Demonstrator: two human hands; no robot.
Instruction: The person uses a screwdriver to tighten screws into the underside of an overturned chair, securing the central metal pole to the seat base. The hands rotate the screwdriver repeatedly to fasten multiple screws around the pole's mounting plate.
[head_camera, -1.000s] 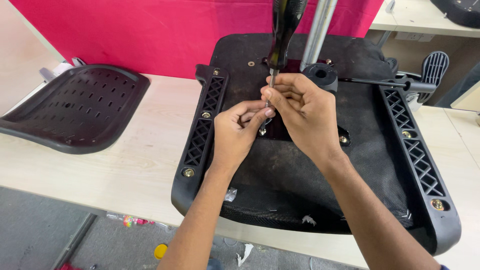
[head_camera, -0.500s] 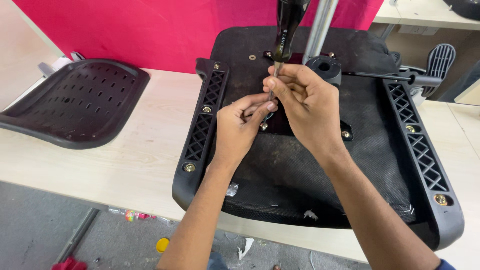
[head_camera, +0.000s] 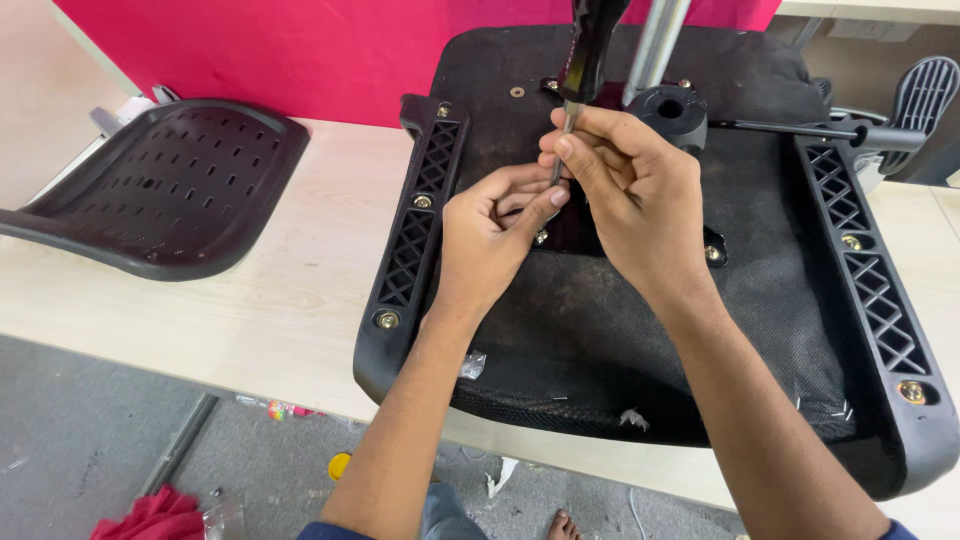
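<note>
An upturned black office chair seat (head_camera: 640, 330) lies on a pale wooden table (head_camera: 250, 300). A screwdriver (head_camera: 585, 60) with a dark handle stands upright over the seat's middle. My right hand (head_camera: 630, 190) pinches its metal shaft near the tip. Just below, my left hand (head_camera: 490, 235) has its fingers curled beside the shaft's tip, near a bolt on the seat's mechanism plate; what its fingertips hold is hidden. Black lattice armrest brackets (head_camera: 415, 230) with brass bolts run along both sides of the seat.
A black perforated plastic chair back (head_camera: 160, 190) lies on the table at the left. A silver gas-lift column (head_camera: 655, 45) rises behind the hands, with a black lever (head_camera: 800, 128) to the right. A pink wall stands behind. Red cloth (head_camera: 150, 515) and scraps lie on the grey floor.
The view has shifted slightly. Both hands stay together at the screwdriver's shaft, with only small finger movements.
</note>
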